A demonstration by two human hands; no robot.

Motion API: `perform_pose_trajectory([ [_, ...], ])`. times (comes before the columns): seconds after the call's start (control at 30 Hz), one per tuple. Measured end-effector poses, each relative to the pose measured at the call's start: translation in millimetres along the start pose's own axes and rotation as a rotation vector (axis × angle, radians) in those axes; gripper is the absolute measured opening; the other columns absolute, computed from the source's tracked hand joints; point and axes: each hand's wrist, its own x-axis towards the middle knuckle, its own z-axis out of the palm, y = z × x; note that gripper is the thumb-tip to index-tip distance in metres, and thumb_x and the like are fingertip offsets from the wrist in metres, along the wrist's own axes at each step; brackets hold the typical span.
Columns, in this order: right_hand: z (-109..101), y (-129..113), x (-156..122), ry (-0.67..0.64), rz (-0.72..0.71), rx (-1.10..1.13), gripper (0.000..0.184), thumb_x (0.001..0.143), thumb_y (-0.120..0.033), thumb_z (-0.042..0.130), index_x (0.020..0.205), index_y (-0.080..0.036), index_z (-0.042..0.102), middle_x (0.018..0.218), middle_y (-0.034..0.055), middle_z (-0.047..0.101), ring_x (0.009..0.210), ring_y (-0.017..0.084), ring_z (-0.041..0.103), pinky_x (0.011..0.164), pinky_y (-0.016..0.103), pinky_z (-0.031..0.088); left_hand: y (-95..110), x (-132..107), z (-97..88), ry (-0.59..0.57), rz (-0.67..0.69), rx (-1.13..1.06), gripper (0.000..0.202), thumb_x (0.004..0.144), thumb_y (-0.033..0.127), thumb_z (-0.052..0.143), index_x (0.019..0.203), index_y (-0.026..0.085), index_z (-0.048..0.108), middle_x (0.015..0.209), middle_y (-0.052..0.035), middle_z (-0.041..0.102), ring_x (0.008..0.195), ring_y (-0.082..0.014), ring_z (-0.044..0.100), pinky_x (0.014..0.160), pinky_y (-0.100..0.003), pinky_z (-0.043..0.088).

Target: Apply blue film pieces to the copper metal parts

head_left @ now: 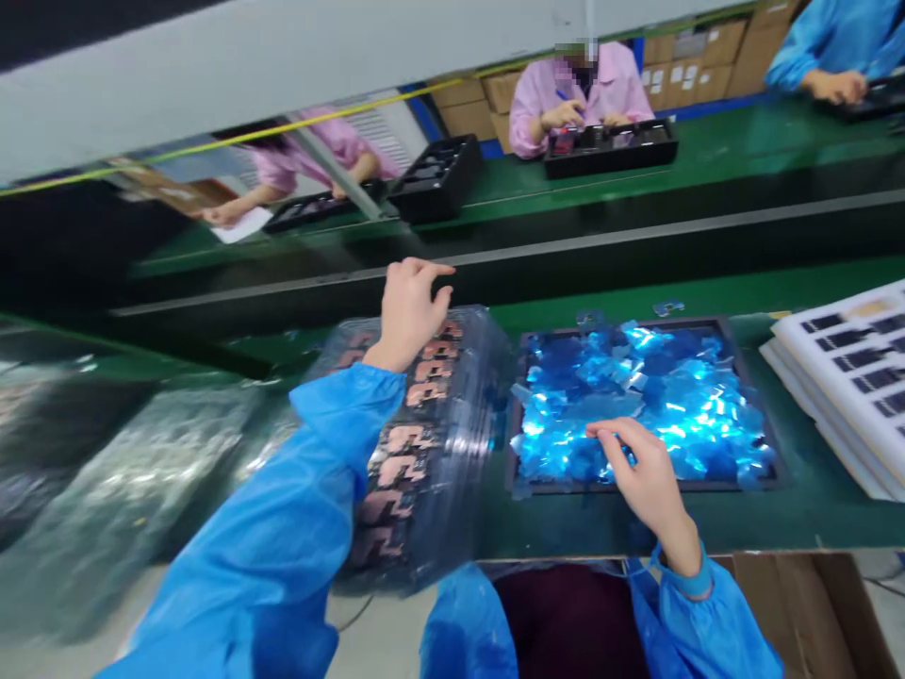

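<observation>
While the left hand (pixel 414 316) hooks its curled fingers over the far edge of a clear-wrapped stack of copper-patterned sheets (pixel 431 471), the stack's long axis runs toward the person, beside a dark tray (pixel 753 401). The right hand (pixel 640 467) is over shiny blue film pieces (pixel 679 387) in that tray, fingertips drawn together on them; any pinch is unclear.

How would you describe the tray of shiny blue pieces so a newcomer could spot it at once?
Find the green workbench right in front of the person in blue. On it, a dark-framed tray sits between a clear-wrapped stack and a pile of white sheets. Only this tray brims with shiny blue pieces, and the person's right hand rests on them.
</observation>
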Motion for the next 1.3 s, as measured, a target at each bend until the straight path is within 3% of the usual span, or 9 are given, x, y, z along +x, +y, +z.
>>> perform_pose_trajectory([
  [0.13,-4,-2,-4,0.054,-0.006,-0.001,0.027,0.114,-0.028,0.053,0.109,-0.025,0.079,0.102,0.004,0.083,0.097,0.022,0.077,0.086,0.034,0.057,135,55,95.4,-0.238,0.252,-0.151,0.022,0.101,0.023,0.067,0.117,0.023,0.081,0.125,-0.0075,0.077,0.13,-0.0289,0.062,0.121,-0.044,0.043],
  [0.27,-10,-5,-12,0.105,0.001,-0.043,0.025,0.114,-0.025,0.054,0.112,-0.025,0.079,0.103,0.0034,0.083,0.098,0.02,0.077,0.09,0.035,0.058,256,78,185.2,-0.521,0.179,-0.343,0.014,0.097,0.023,0.075,0.107,0.017,0.082,0.119,-0.0127,0.078,0.12,-0.0295,0.068,0.111,-0.039,0.049],
  [0.33,-14,-5,-15,0.132,-0.007,-0.074,0.025,0.114,-0.025,0.055,0.113,-0.026,0.08,0.103,0.0033,0.083,0.097,0.02,0.078,0.09,0.036,0.059,290,78,210.8,-0.557,0.144,-0.38,0.014,0.09,0.022,0.083,0.102,0.014,0.08,0.115,-0.0142,0.078,0.115,-0.0298,0.07,0.106,-0.04,0.053],
  [0.43,-23,-3,-17,0.184,-0.007,-0.108,0.026,0.113,-0.025,0.055,0.111,-0.026,0.08,0.101,0.0035,0.083,0.095,0.021,0.079,0.087,0.034,0.061,306,79,221.7,-0.608,0.068,-0.459,0.017,0.089,0.023,0.087,0.097,0.014,0.074,0.108,-0.0098,0.076,0.106,-0.0256,0.071,0.1,-0.043,0.057],
  [0.63,-40,1,-5,0.383,0.114,-0.05,0.026,0.112,-0.034,0.056,0.109,-0.023,0.079,0.106,0.0087,0.083,0.098,0.023,0.079,0.081,0.033,0.064,273,63,166.7,-0.652,-0.032,-0.76,0.019,0.082,0.015,0.088,0.082,0.015,0.069,0.084,-0.0094,0.076,0.074,-0.0187,0.069,0.078,-0.035,0.059],
  [0.8,-40,2,22,0.597,0.193,0.091,0.044,0.102,-0.041,0.07,0.141,-0.022,0.064,0.136,0.0146,0.073,0.1,0.021,0.076,0.075,0.032,0.064,225,-22,86.0,-0.773,-0.05,-1.037,0.024,0.077,0.027,0.093,0.09,0.016,0.076,0.084,-0.0094,0.079,0.075,-0.0238,0.075,0.073,-0.035,0.06],
  [0.93,-30,-1,30,0.452,0.22,0.257,0.031,0.092,-0.043,0.081,0.113,-0.022,0.071,0.11,0.0082,0.079,0.087,0.02,0.076,0.068,0.03,0.064,210,-93,37.3,-0.774,-0.056,-1.058,0.019,0.077,0.031,0.09,0.084,0.018,0.078,0.076,-0.0059,0.077,0.072,-0.0232,0.074,0.068,-0.031,0.057],
  [1.1,-21,-10,19,0.308,0.247,0.354,0.026,0.098,-0.049,0.075,0.103,-0.023,0.075,0.088,0.0045,0.079,0.078,0.023,0.079,0.075,0.037,0.069,206,-143,9.0,-0.567,-0.178,-0.969,0.021,0.079,0.039,0.091,0.087,0.022,0.081,0.081,-0.0047,0.079,0.07,-0.0232,0.073,0.065,-0.031,0.056],
  [1.3,-15,-13,18,0.23,0.204,0.28,0.033,0.108,-0.051,0.058,0.101,-0.024,0.075,0.095,0.0055,0.08,0.077,0.022,0.079,0.069,0.035,0.069,196,-171,3.8,-0.375,-0.281,-0.925,0.019,0.077,0.038,0.093,0.088,0.024,0.086,0.081,-0.0038,0.079,0.075,-0.0241,0.072,0.067,-0.031,0.055],
])
